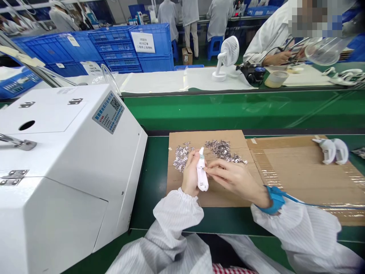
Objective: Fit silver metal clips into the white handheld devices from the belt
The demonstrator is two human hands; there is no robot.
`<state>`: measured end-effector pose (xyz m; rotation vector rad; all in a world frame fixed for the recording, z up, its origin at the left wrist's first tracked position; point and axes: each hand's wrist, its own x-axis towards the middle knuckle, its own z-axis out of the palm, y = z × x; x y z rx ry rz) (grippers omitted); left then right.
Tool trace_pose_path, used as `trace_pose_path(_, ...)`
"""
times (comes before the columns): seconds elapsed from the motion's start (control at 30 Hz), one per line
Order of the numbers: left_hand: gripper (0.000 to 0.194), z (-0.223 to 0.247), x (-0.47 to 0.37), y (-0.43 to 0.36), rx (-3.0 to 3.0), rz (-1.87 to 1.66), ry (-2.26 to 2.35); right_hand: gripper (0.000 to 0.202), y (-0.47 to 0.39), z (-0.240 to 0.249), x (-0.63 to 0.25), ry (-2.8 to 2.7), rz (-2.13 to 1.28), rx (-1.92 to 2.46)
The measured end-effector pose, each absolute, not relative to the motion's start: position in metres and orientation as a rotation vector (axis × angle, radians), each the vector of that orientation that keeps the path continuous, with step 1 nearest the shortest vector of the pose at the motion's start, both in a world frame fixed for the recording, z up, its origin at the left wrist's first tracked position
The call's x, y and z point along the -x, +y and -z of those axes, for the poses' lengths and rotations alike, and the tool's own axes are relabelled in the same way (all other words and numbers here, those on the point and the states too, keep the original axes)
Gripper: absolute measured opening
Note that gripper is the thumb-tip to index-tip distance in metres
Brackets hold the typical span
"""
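Observation:
My left hand point(190, 173) is wrapped round a white ear thermometer point(202, 177), whose narrow tip points up and away from me. My right hand point(232, 177), in a blue wrist strap point(274, 199), is closed in a pinch against the thermometer's side. A tiny dark spot shows at those fingertips; what they pinch is too small to make out. Beyond the hands, small shiny metal pieces lie in a left pile point(181, 156) and a larger right pile point(224, 150), both on a cardboard sheet point(182, 138).
A white machine box point(94, 167) stands close on the left. To the right, white curved housings point(332, 150) rest on a second cardboard sheet point(302, 171). Behind a green barrier point(199, 110) are a small fan point(228, 55), blue crates point(154, 45) and a co-worker point(269, 38).

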<state>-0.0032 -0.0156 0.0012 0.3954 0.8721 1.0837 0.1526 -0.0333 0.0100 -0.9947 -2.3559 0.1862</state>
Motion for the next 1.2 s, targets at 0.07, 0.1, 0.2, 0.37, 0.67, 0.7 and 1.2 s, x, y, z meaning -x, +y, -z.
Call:
trace_pose_path(0.07, 0.024, 0.003, 0.008, -0.017, -0.410, -0.988, 0.898, 0.025, -0.028, -0.014, -0.157, -2.409, -0.411, 0.985)
trace_pose_path(0.1, 0.023, 0.006, 0.010, -0.018, -0.394, -0.943, 0.908, 0.024, -0.023, -0.015, -0.159, -2.394, -0.526, 1.022)
trace_pose_path(0.2, 0.018, 0.011, 0.016, -0.019, -0.266, -0.878, 0.913, 0.021, 0.001, -0.012, -0.157, -2.301, -0.657, 1.379)
trace_pose_path(0.37, 0.023, 0.014, 0.027, -0.020, -0.126, -0.898, 0.923, 0.020, 0.046, 0.014, -0.134, -2.365, -0.508, 1.748)
trace_pose_path(0.67, 0.016, 0.012, 0.039, -0.022, -0.190, -0.992, 0.948, 0.015, 0.088, 0.023, -0.115, -2.559, -0.517, 1.689)
trace_pose_path(0.7, 0.016, 0.011, 0.039, -0.022, -0.195, -0.996, 0.948, 0.014, 0.090, 0.023, -0.117, -2.568, -0.532, 1.693)
trace_pose_path(1.2, 0.026, 0.021, 0.009, -0.020, -0.258, -1.104, 0.968, 0.013, 0.009, -0.014, -0.132, -1.816, -1.143, 1.278)
